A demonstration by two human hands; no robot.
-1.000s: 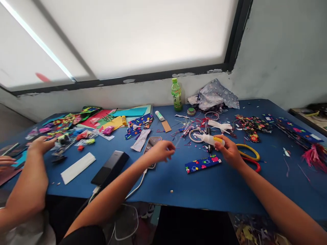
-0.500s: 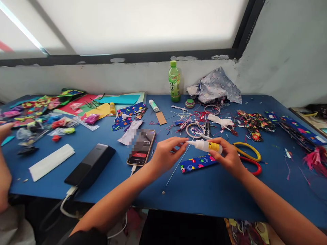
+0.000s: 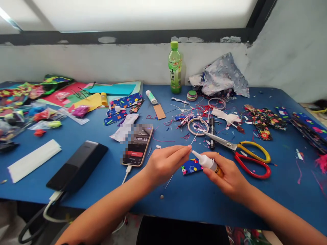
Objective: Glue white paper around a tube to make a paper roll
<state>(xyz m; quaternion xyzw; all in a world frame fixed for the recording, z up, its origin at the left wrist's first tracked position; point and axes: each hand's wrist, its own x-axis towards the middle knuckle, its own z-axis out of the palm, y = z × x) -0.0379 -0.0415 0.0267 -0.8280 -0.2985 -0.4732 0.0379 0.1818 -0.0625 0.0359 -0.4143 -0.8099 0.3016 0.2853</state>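
My right hand [image 3: 227, 175] holds a small white glue bottle [image 3: 207, 162] with a yellow label, its thin nozzle tilted up to the left. My left hand [image 3: 167, 163] is closed, fingers pressed together, with the fingertips right at the nozzle's tip. Whatever may be between them is too small to make out. Beneath the bottle lies a blue patterned fabric strip [image 3: 189, 167], partly covered by my right hand. A thin white stick [image 3: 169, 182] runs on the table behind my left hand. Scissors [image 3: 245, 154] with yellow and red handles lie beyond my right hand.
A phone [image 3: 138, 144] and a power bank [image 3: 78, 166] with cables lie left, near a folded white cloth [image 3: 34, 160]. Thread scraps, a hoop [image 3: 189, 126] and a black marker [image 3: 212, 132] lie ahead. A green bottle [image 3: 175, 69] stands by the wall.
The bottle has tilted more steeply, nozzle up, and my left fingers have closed together beside its tip. The view has shifted, showing more of the scissors; another person's arm at left has left view.
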